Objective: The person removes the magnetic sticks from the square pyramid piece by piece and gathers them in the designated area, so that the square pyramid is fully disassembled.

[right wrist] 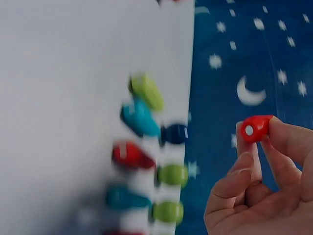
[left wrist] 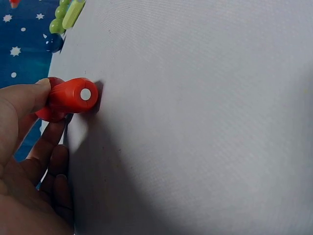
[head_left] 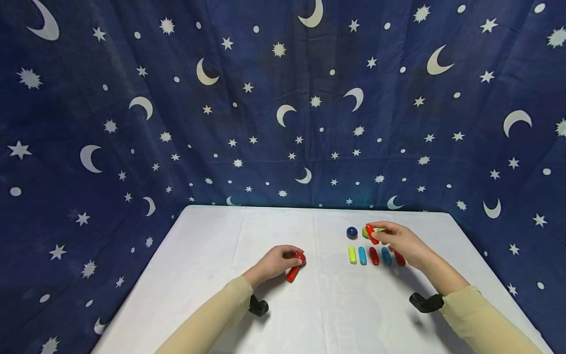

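Observation:
My left hand (head_left: 273, 263) is low over the middle of the white table, its thumb and fingers pinching a red ball (head_left: 301, 257). A red stick (head_left: 293, 274) joins or touches that ball and points toward the front; in the left wrist view the stick's (left wrist: 74, 95) end carries a white dot. Farther right, my right hand (head_left: 404, 243) holds another red stick (head_left: 371, 233) above the table. Thumb and fingertips pinch this stick (right wrist: 256, 128) in the right wrist view, with its white-dotted end showing.
Below my right hand lies a row of sticks: a yellow-green stick (head_left: 352, 255), a light blue stick (head_left: 362, 256), a red stick (head_left: 374, 256) and others. Behind them sit a dark blue ball (head_left: 352, 232) and green balls (right wrist: 172, 175), partly hidden by the hand. A starry curtain (head_left: 265, 123) hangs behind.

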Available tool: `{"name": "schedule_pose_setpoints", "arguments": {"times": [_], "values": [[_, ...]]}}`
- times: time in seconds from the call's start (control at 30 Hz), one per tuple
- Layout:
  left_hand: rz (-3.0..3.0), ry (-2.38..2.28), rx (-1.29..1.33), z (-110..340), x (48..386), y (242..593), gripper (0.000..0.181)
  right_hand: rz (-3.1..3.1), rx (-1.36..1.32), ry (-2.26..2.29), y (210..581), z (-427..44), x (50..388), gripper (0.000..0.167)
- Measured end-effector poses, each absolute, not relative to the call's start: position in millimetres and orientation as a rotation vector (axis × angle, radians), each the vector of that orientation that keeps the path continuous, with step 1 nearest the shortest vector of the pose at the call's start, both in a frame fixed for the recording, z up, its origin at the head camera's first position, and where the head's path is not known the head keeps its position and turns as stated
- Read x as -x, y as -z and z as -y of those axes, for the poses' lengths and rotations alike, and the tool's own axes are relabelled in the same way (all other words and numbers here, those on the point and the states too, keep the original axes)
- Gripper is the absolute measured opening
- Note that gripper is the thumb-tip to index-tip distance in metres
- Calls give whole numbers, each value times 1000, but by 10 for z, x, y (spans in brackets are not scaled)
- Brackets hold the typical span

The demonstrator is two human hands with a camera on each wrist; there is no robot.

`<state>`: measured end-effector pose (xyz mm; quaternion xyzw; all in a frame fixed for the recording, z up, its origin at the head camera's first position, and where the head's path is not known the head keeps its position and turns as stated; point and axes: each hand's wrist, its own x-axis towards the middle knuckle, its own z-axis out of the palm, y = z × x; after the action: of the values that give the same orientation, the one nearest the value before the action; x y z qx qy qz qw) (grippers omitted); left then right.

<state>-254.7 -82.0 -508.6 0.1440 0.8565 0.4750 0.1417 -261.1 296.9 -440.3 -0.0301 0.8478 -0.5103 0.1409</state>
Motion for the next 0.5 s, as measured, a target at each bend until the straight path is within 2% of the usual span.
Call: {"name": "schedule_pose_setpoints", "arguments": {"times": [0.23, 0.5], "values": [[-2472, -1369, -400, 833, 2542, 5088, 27, -2482, -76, 1489, 4447, -3577, 2661, 69], [-2469, -1380, -406, 821, 2539, 5088, 28, -2575, -228, 1341, 4717, -4091, 2682, 73]]}}
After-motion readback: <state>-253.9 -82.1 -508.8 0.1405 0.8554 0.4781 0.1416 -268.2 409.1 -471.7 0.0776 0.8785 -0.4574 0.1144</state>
